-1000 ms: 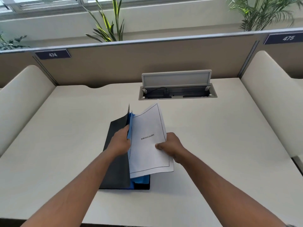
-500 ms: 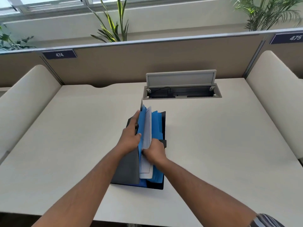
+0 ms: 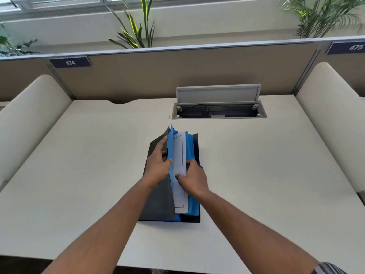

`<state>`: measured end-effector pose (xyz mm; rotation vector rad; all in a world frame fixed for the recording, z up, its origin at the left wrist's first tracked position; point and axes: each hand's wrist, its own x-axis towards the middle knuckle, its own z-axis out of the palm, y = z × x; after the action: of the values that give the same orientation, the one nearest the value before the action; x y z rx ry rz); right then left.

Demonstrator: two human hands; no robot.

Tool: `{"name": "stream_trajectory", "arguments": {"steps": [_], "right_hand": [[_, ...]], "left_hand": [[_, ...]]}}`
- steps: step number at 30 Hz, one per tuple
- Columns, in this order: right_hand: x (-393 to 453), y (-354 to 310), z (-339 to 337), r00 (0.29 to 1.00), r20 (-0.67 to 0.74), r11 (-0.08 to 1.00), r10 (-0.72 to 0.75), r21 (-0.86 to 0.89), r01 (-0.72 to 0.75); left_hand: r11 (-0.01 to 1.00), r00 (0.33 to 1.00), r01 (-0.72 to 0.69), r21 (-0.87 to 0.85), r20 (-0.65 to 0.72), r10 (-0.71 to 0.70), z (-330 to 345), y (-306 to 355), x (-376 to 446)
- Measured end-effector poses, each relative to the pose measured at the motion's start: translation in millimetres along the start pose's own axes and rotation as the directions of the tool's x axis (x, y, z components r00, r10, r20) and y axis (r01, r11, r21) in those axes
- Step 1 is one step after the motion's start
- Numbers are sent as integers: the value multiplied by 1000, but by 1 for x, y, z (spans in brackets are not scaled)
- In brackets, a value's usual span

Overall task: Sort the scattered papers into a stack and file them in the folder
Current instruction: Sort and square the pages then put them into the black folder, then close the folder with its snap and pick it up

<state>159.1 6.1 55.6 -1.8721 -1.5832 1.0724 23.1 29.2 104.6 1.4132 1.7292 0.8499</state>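
Papers: since 1 s ago swung from flat & open to near-upright betw blue dividers of folder, pinched by right hand fingers; left hand gripping cover back; filing nearly done.

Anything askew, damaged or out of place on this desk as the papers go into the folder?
Nothing damaged or spilled. The white papers sit between the folder's blue dividers, their near end poking past them. Behind, the desk's cable hatch stands open.
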Motion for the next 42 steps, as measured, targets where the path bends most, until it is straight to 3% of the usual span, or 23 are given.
{"name": "stream_trajectory", "arguments": {"steps": [7,13,21,26,30,33,36,42], "right_hand": [[1,39,-26,961,-247,984,125,-95,-152],[2,84,-47,956,-231,959,184,-173,-226],[7,93,-46,999,-51,1000,9,-15,-9],[14,88,-44,998,-9,997,-61,-45,61],[18,87,-43,996,-1,993,-94,-65,94],[17,88,-40,990,-9,984,-141,-109,139],[9,95,-33,959,10,930,-284,-241,278],[-1,99,-20,892,89,744,-443,-518,421]], "left_hand": [[994,996,82,73,-36,-79,32,-3,1],[971,990,124,205,-90,-108,73,-9,-4],[904,982,180,387,-131,-139,104,-14,-13],[878,985,159,451,-131,-111,116,-18,-18],[839,995,93,535,-26,-94,112,-28,-18],[765,990,-35,643,124,-59,96,-43,-16],[709,965,-137,691,254,-61,83,-57,-21],[661,955,-204,722,296,-29,82,-69,-31]]}}
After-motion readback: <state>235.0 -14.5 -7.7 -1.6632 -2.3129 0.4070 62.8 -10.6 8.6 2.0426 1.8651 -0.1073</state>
